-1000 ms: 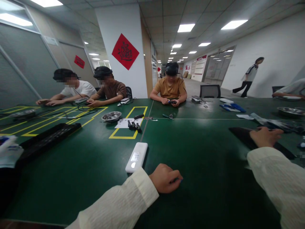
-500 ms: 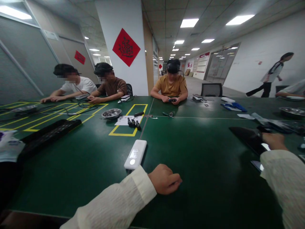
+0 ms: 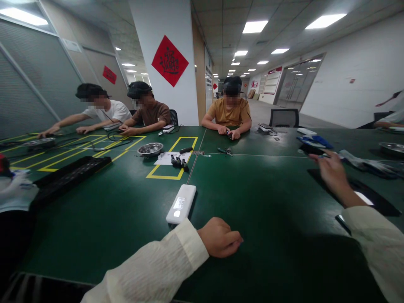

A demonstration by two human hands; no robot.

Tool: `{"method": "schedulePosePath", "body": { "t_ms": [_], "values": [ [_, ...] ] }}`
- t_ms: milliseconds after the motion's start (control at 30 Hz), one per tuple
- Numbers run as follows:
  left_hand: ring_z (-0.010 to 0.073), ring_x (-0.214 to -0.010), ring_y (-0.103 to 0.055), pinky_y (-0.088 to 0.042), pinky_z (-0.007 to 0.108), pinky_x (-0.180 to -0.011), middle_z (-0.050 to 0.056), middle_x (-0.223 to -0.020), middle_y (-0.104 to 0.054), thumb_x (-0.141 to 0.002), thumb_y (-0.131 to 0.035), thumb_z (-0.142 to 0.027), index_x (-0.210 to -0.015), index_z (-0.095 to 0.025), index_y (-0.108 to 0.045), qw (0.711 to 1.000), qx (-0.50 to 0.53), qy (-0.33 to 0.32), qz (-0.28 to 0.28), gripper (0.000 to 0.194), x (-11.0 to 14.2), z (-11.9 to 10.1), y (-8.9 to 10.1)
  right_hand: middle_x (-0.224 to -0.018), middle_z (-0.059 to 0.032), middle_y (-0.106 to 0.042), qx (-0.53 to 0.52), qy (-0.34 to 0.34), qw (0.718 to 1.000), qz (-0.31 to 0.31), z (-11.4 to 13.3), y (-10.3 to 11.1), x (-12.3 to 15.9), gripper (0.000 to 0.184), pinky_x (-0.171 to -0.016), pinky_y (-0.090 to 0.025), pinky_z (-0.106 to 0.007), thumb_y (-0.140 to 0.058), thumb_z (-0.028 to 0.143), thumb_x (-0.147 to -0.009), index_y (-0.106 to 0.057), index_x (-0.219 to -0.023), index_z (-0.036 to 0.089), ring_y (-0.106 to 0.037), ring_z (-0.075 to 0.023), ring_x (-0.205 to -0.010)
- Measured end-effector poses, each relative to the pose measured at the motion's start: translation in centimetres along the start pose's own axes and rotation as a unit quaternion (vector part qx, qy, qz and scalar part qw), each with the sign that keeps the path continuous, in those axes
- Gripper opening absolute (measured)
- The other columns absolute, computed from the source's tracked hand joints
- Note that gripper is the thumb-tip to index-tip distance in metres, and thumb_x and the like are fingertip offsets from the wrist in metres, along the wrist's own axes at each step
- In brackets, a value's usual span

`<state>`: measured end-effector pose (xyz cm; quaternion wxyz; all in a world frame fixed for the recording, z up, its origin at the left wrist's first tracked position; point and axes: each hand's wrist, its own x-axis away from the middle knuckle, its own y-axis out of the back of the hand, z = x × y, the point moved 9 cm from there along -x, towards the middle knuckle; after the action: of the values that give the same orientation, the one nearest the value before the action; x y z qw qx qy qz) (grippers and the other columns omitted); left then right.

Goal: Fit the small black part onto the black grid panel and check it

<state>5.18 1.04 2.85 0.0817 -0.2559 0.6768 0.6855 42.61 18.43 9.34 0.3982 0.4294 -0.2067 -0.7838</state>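
My left hand (image 3: pixel 221 237) rests on the green table (image 3: pixel 268 202) with its fingers curled in, and nothing shows in it. Just behind that wrist lies a white power bank (image 3: pixel 181 205) with a lit display. My right hand (image 3: pixel 333 172) is raised at the right, fingers pinched together towards the left. A small dark shape shows by its fingertips, too blurred to name. Beneath that hand lies a flat black sheet or pouch (image 3: pixel 386 202) with a bright patch on it. The edge of a dark, phone-like object (image 3: pixel 342 224) shows beside my right sleeve.
Past the power bank are a metal bowl (image 3: pixel 150 150), black parts (image 3: pixel 179 162) on white paper and pliers (image 3: pixel 224 150). A long black tray (image 3: pixel 74 176) lies left. Blue cloth (image 3: pixel 318 142) and plastic bags (image 3: pixel 362 163) lie right. Several people sit around the table.
My right hand has moved up and left, off the black sheet, which now lies flatter. My left hand has stayed put. The walking person has passed to the right edge.
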Motion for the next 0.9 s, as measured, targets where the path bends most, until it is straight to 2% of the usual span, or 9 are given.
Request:
{"method": "schedulePosePath", "body": {
  "t_ms": [100,200,267,367,533,600,733,800,900],
  "values": [
    [0.0094,-0.044,-0.053,-0.034,0.023,-0.042,-0.004,-0.048,-0.057,-0.089,-0.04,-0.023,-0.088,-0.017,-0.057,1.0,-0.008,-0.004,-0.011,0.018,0.0,-0.1,0.2,-0.129,-0.0107,-0.045,-0.124,0.121,0.983,0.064,7.4,-4.1,4.3,0.035,-0.11,-0.028,-0.043,-0.035,0.034,-0.09,-0.063,-0.102,0.018,-0.04,-0.0265,-0.126],
    [0.0097,-0.042,-0.052,-0.033,0.024,-0.041,-0.005,-0.046,-0.055,-0.089,-0.041,-0.022,-0.087,-0.017,-0.057,0.999,-0.019,-0.001,-0.027,0.017,-0.1,-0.1,0.4,-0.126,-0.0099,-0.048,-0.208,0.242,0.934,0.16,14.5,-7.7,9.9,0.034,-0.105,-0.036,-0.047,-0.035,0.037,-0.093,-0.062,-0.104,0.021,-0.046,-0.0257,-0.121],
    [0.01,-0.042,-0.052,-0.032,0.024,-0.041,-0.005,-0.045,-0.054,-0.088,-0.04,-0.022,-0.087,-0.018,-0.057,0.999,-0.026,-0.002,-0.028,0.018,0.0,-0.1,0.3,-0.129,-0.0098,-0.046,-0.224,0.298,0.903,0.215,17.8,-9.3,13.3,0.032,-0.105,-0.038,-0.046,-0.035,0.033,-0.094,-0.063,-0.105,0.022,-0.046,-0.0249,-0.122],
    [0.0103,-0.043,-0.052,-0.033,0.023,-0.041,-0.005,-0.045,-0.053,-0.087,-0.039,-0.023,-0.089,-0.018,-0.057,0.999,-0.033,-0.007,-0.018,0.018,0.0,-0.2,0.0,-0.137,-0.0082,-0.043,-0.23,0.358,0.857,0.29,21.1,-10.7,17.1,0.033,-0.108,-0.036,-0.044,-0.034,0.026,-0.094,-0.057,-0.118,0.023,-0.042,-0.0232,-0.127],
    [0.0105,-0.044,-0.053,-0.033,0.024,-0.041,-0.004,-0.047,-0.055,-0.088,-0.039,-0.024,-0.089,-0.018,-0.056,0.999,-0.034,-0.014,-0.009,0.018,0.0,-0.4,-0.1,-0.147,-0.0037,-0.033,-0.22,0.389,0.822,0.352,23.0,-12.1,20.1,0.037,-0.112,-0.032,-0.04,-0.033,0.02,-0.094,-0.051,-0.126,0.024,-0.037,-0.0199,-0.132],
    [0.0106,-0.044,-0.054,-0.034,0.024,-0.042,-0.004,-0.048,-0.057,-0.088,-0.041,-0.023,-0.089,-0.018,-0.056,0.999,-0.032,-0.015,-0.006,0.017,-0.1,-0.4,-0.1,-0.147,-0.0026,-0.035,-0.209,0.4,0.805,0.385,23.4,-12.6,21.2,0.035,-0.111,-0.033,-0.04,-0.034,0.02,-0.094,-0.054,-0.122,0.024,-0.037,-0.0194,-0.132],
    [0.0112,-0.044,-0.054,-0.036,0.025,-0.043,-0.004,-0.05,-0.058,-0.086,-0.042,-0.022,-0.088,-0.017,-0.056,0.999,-0.023,-0.018,-0.014,0.014,-0.1,-0.4,-0.1,-0.142,-0.0026,-0.044,-0.187,0.429,0.759,0.454,24.4,-12.6,23.4,0.028,-0.104,-0.042,-0.039,-0.038,0.022,-0.093,-0.063,-0.104,0.024,-0.048,-0.0196,-0.124],
    [0.0114,-0.043,-0.053,-0.035,0.026,-0.041,-0.004,-0.049,-0.057,-0.086,-0.042,-0.022,-0.088,-0.017,-0.056,0.999,-0.02,-0.018,-0.021,0.015,0.0,-0.4,-0.1,-0.141,-0.0037,-0.044,-0.166,0.437,0.768,0.438,24.5,-11.8,22.5,0.026,-0.101,-0.043,-0.039,-0.039,0.023,-0.092,-0.065,-0.095,0.023,-0.049,-0.0205,-0.122],
    [0.0108,-0.043,-0.053,-0.032,0.025,-0.04,-0.004,-0.048,-0.056,-0.087,-0.042,-0.022,-0.09,-0.017,-0.056,1.0,-0.013,-0.02,-0.009,0.015,0.0,-0.3,-0.3,-0.129,-0.0076,-0.055,-0.116,0.419,0.826,0.359,22.8,-10.4,17.3,0.025,-0.097,-0.044,-0.039,-0.04,0.025,-0.09,-0.066,-0.093,0.022,-0.054,-0.022,-0.116]
  ]
}}
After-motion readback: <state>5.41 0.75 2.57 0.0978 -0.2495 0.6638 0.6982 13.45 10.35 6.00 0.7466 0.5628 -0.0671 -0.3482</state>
